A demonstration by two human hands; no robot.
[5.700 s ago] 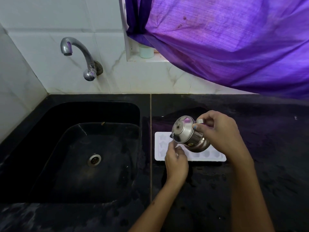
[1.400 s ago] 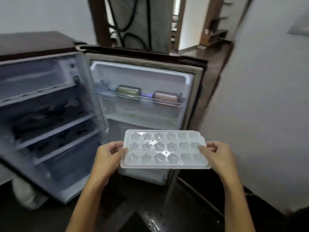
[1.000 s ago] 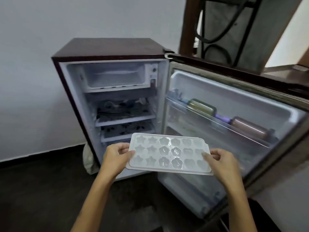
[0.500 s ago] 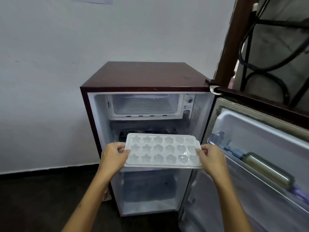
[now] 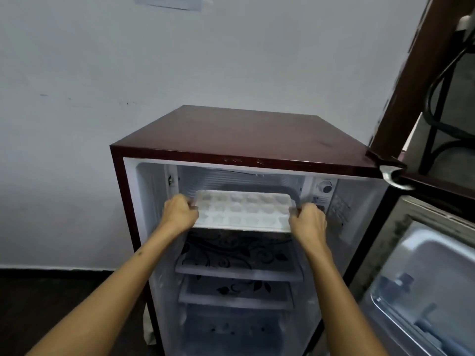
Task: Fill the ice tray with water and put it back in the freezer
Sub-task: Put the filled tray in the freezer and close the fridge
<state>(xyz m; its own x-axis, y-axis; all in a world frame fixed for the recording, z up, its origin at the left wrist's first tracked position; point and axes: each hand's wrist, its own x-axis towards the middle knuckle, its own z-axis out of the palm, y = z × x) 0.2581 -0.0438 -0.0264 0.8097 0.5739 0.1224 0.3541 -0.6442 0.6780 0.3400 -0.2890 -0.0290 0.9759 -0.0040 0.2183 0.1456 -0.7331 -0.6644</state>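
Now | ice tray [image 5: 243, 210] at freezer [image 5: 239, 179] mouth | fridge door [image 5: 424, 273] open right

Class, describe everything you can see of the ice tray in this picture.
The ice tray is a white, rectangular tray that looks like plastic, with rows of small moulded cells; the blur hides their shapes and whether they hold water. It is held roughly level, long side across, at the mouth of the freezer compartment at the top of the open fridge, above the patterned shelves. The left hand grips its left end and the right hand its right end. Whether it rests on the compartment floor cannot be told.
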